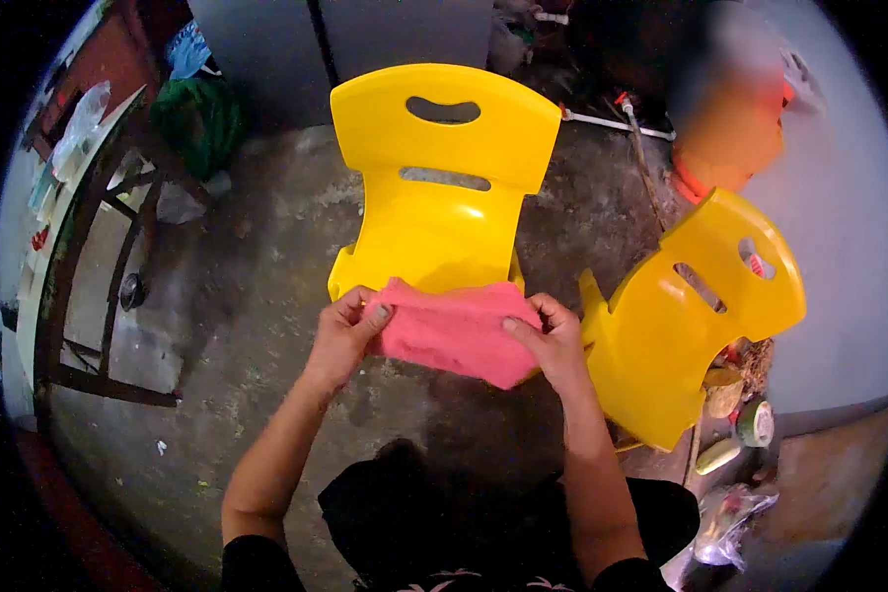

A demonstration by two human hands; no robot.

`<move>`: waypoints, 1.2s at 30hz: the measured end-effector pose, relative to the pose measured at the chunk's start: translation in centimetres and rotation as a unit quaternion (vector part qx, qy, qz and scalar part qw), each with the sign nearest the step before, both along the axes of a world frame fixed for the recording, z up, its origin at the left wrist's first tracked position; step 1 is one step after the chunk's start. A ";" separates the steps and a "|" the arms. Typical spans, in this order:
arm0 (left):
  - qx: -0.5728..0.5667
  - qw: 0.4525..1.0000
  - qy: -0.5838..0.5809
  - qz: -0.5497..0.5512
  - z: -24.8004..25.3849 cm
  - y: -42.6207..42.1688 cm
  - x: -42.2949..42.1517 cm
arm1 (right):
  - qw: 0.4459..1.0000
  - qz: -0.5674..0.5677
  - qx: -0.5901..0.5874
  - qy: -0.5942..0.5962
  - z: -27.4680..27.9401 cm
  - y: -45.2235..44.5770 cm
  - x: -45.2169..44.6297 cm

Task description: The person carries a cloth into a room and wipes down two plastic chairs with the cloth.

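A folded pink cloth (pixel 454 331) is stretched between my two hands, in front of the seat of a yellow plastic chair (pixel 434 227). My left hand (pixel 347 335) pinches the cloth's left end, thumb on top. At its right end my right hand (pixel 551 340) grips it the same way, with the thumb pressed on the near face. The cloth hides the front of the chair's seat. Close to my right hand stands a second yellow chair (pixel 671 335), turned at an angle.
To the left is a table (pixel 79 217) with dark legs and plastic bags on top. A green bag (pixel 199 123) lies behind it. Several vegetables, one a pale long one (pixel 718 456), and a clear plastic bag (pixel 728 523) lie along the right wall. White pipes (pixel 617 125) run at the back.
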State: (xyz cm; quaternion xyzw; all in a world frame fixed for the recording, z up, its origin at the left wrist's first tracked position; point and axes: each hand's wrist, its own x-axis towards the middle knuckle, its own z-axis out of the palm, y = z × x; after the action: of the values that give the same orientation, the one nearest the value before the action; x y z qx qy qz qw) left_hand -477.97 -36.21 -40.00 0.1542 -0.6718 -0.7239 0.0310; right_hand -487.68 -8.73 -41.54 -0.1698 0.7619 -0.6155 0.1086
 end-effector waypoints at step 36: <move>-0.648 0.751 0.060 -0.117 -8.2 7.9 -8.7 | 0.956 -0.074 -0.207 -0.194 -10.3 -2.0 -9.0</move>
State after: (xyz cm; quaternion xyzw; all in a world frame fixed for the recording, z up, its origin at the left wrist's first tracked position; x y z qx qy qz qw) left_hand -486.70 -28.27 -48.24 -0.0264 -0.9891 -0.1211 0.0793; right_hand -496.64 -10.71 -51.81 -0.0089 0.5923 -0.7873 0.1713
